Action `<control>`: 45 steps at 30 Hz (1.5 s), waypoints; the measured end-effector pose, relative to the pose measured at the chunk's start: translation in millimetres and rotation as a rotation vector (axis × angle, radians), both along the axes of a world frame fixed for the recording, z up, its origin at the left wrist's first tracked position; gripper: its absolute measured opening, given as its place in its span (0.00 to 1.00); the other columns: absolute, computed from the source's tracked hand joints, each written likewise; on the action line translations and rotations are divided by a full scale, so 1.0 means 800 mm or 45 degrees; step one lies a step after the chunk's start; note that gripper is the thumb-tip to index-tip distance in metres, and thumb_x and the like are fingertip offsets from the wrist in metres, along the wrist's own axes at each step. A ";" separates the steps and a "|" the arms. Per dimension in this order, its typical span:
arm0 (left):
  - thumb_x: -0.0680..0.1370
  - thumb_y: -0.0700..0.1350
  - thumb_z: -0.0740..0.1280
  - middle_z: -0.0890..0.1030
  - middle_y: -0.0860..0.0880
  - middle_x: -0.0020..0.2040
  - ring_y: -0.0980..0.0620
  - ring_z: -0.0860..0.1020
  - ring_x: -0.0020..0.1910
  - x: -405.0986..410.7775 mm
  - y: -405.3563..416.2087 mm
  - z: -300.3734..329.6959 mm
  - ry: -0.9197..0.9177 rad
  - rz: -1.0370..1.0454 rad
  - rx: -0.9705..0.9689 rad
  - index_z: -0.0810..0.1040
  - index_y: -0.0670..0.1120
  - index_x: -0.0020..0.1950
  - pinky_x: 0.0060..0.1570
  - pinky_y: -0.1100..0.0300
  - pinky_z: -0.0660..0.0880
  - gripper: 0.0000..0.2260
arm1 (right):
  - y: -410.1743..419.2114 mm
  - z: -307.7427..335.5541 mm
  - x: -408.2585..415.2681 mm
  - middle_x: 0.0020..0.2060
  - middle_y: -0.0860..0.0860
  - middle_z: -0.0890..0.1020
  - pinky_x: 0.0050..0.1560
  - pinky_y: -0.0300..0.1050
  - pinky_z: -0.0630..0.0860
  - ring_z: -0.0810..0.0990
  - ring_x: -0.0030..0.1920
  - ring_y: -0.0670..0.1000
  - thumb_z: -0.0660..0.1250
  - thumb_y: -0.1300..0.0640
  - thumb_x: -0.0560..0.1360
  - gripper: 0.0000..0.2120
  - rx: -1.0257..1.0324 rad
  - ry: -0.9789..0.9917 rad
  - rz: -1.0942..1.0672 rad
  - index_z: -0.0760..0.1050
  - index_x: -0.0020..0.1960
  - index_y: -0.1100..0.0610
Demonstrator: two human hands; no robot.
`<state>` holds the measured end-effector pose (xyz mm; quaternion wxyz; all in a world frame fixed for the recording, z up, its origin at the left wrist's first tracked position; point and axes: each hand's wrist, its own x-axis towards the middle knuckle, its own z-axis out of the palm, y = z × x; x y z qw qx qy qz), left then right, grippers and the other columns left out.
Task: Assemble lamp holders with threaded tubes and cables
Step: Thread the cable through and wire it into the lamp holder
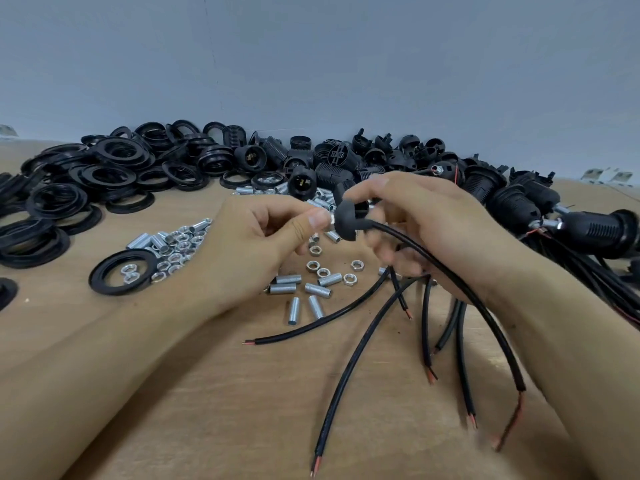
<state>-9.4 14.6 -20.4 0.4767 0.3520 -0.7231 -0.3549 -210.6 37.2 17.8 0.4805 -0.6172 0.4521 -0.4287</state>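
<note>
My left hand (263,237) pinches a short silver threaded tube (330,220) between thumb and fingers. The tube meets a black lamp holder cap (348,216), which my right hand (426,223) grips from above. A black cable (450,282) comes out of the cap and runs down to the right, ending in bare red-tipped wires. Several other black cables (349,368) hang from under my right hand and lie fanned out on the wooden table (194,393).
Loose threaded tubes (294,310) and hex nuts (173,251) lie scattered mid-table. Black rings (104,174) are piled at the back left, black lamp holder bodies (332,161) at the back centre, and assembled holders with cables (595,230) at the right. A grey wall stands behind.
</note>
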 end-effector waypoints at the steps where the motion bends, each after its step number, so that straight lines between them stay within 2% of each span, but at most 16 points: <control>1: 0.74 0.53 0.69 0.80 0.58 0.30 0.60 0.74 0.29 0.000 0.000 0.000 -0.020 0.020 -0.045 0.84 0.56 0.40 0.33 0.67 0.70 0.05 | 0.001 -0.001 0.000 0.32 0.51 0.79 0.22 0.40 0.68 0.77 0.29 0.50 0.64 0.41 0.77 0.15 -0.031 0.090 0.025 0.81 0.52 0.51; 3: 0.74 0.51 0.70 0.84 0.59 0.35 0.62 0.78 0.33 0.000 0.001 0.000 -0.072 0.058 -0.132 0.85 0.53 0.43 0.36 0.71 0.71 0.05 | 0.005 -0.003 0.001 0.34 0.47 0.80 0.25 0.42 0.72 0.78 0.31 0.49 0.65 0.33 0.72 0.19 -0.080 0.326 0.070 0.80 0.52 0.46; 5: 0.73 0.51 0.71 0.85 0.58 0.37 0.62 0.80 0.35 -0.001 0.002 -0.001 -0.097 0.076 -0.171 0.86 0.52 0.44 0.37 0.71 0.72 0.06 | 0.006 -0.009 0.003 0.29 0.46 0.78 0.25 0.41 0.73 0.76 0.29 0.49 0.68 0.34 0.69 0.18 -0.157 0.531 0.086 0.79 0.53 0.43; 11: 0.73 0.57 0.70 0.80 0.52 0.32 0.53 0.76 0.28 0.015 -0.010 -0.001 -0.054 0.444 -0.325 0.81 0.62 0.41 0.28 0.64 0.71 0.02 | 0.002 0.001 -0.009 0.25 0.42 0.76 0.32 0.35 0.67 0.73 0.26 0.40 0.69 0.35 0.70 0.16 -0.140 0.560 -0.081 0.82 0.40 0.48; 13: 0.75 0.56 0.71 0.80 0.54 0.32 0.55 0.75 0.28 0.020 -0.014 0.001 -0.029 0.539 -0.317 0.80 0.62 0.40 0.28 0.64 0.72 0.03 | 0.004 0.005 -0.012 0.22 0.45 0.67 0.31 0.40 0.63 0.67 0.25 0.47 0.67 0.35 0.71 0.23 0.005 0.436 -0.086 0.76 0.29 0.53; 16: 0.76 0.55 0.72 0.80 0.55 0.31 0.50 0.76 0.28 0.024 -0.018 0.001 -0.031 0.624 -0.280 0.80 0.61 0.38 0.30 0.61 0.73 0.07 | -0.003 0.012 -0.014 0.21 0.49 0.60 0.22 0.37 0.59 0.60 0.22 0.49 0.62 0.38 0.75 0.26 0.415 0.050 -0.075 0.70 0.34 0.60; 18: 0.76 0.55 0.71 0.80 0.55 0.30 0.52 0.75 0.27 0.022 -0.018 -0.001 -0.046 0.607 -0.272 0.81 0.60 0.37 0.30 0.63 0.71 0.07 | -0.007 0.011 -0.015 0.20 0.49 0.63 0.19 0.35 0.61 0.62 0.20 0.47 0.56 0.41 0.79 0.26 0.594 -0.275 -0.066 0.74 0.33 0.60; 21: 0.76 0.55 0.71 0.80 0.55 0.30 0.58 0.72 0.26 0.018 -0.015 -0.003 -0.073 0.599 -0.263 0.81 0.60 0.38 0.29 0.69 0.68 0.07 | -0.014 0.004 -0.018 0.26 0.52 0.74 0.18 0.34 0.67 0.75 0.23 0.47 0.54 0.51 0.83 0.25 0.452 -0.652 -0.151 0.81 0.38 0.62; 24: 0.76 0.54 0.72 0.79 0.60 0.28 0.61 0.74 0.27 0.017 -0.013 -0.001 -0.072 0.621 -0.248 0.81 0.60 0.37 0.30 0.72 0.69 0.07 | -0.015 0.006 -0.016 0.37 0.59 0.84 0.34 0.40 0.82 0.86 0.39 0.54 0.55 0.66 0.81 0.12 0.277 -0.799 -0.217 0.77 0.53 0.68; 27: 0.76 0.54 0.72 0.80 0.60 0.29 0.58 0.76 0.28 0.018 -0.014 -0.001 -0.076 0.638 -0.239 0.81 0.60 0.37 0.32 0.67 0.71 0.08 | -0.016 0.006 -0.020 0.46 0.65 0.84 0.48 0.51 0.83 0.84 0.49 0.64 0.51 0.79 0.71 0.21 0.253 -0.991 -0.183 0.75 0.58 0.70; 30: 0.76 0.54 0.73 0.82 0.55 0.30 0.51 0.78 0.28 0.016 -0.013 -0.003 -0.091 0.594 -0.238 0.84 0.55 0.36 0.32 0.58 0.75 0.09 | -0.013 0.007 -0.020 0.48 0.62 0.82 0.48 0.51 0.82 0.84 0.50 0.62 0.55 0.73 0.62 0.25 0.182 -1.011 -0.166 0.75 0.57 0.68; 33: 0.74 0.53 0.74 0.80 0.55 0.28 0.58 0.75 0.26 0.013 -0.008 -0.005 -0.094 0.412 -0.295 0.85 0.51 0.35 0.27 0.65 0.70 0.10 | -0.016 0.003 -0.014 0.43 0.56 0.82 0.40 0.46 0.80 0.81 0.42 0.55 0.59 0.59 0.78 0.11 0.091 -0.670 -0.415 0.78 0.53 0.59; 34: 0.74 0.54 0.74 0.80 0.54 0.28 0.58 0.75 0.26 0.012 -0.005 -0.005 -0.121 0.311 -0.317 0.85 0.50 0.35 0.27 0.66 0.69 0.11 | -0.019 0.000 -0.014 0.41 0.54 0.83 0.40 0.46 0.80 0.80 0.40 0.54 0.57 0.53 0.82 0.14 0.049 -0.606 -0.535 0.79 0.50 0.58; 38: 0.78 0.57 0.67 0.80 0.43 0.27 0.44 0.77 0.27 0.008 0.001 -0.010 -0.277 0.031 -0.411 0.84 0.40 0.34 0.27 0.50 0.70 0.23 | -0.023 0.004 -0.027 0.29 0.51 0.79 0.35 0.42 0.78 0.79 0.29 0.49 0.54 0.51 0.84 0.18 -0.002 -0.871 -0.765 0.76 0.47 0.62; 41: 0.78 0.61 0.65 0.75 0.43 0.24 0.45 0.72 0.24 0.009 0.001 -0.009 -0.214 0.166 -0.336 0.83 0.42 0.33 0.28 0.51 0.69 0.25 | -0.024 0.012 -0.043 0.25 0.49 0.76 0.26 0.36 0.72 0.76 0.24 0.47 0.55 0.49 0.84 0.15 0.063 -1.060 -0.762 0.74 0.51 0.59; 45: 0.79 0.56 0.67 0.77 0.52 0.27 0.51 0.73 0.32 0.016 -0.012 -0.008 -0.328 0.521 -0.366 0.84 0.47 0.36 0.32 0.58 0.69 0.17 | -0.023 0.013 -0.050 0.24 0.47 0.72 0.24 0.34 0.70 0.72 0.22 0.46 0.54 0.48 0.84 0.16 0.132 -0.948 -0.687 0.75 0.48 0.56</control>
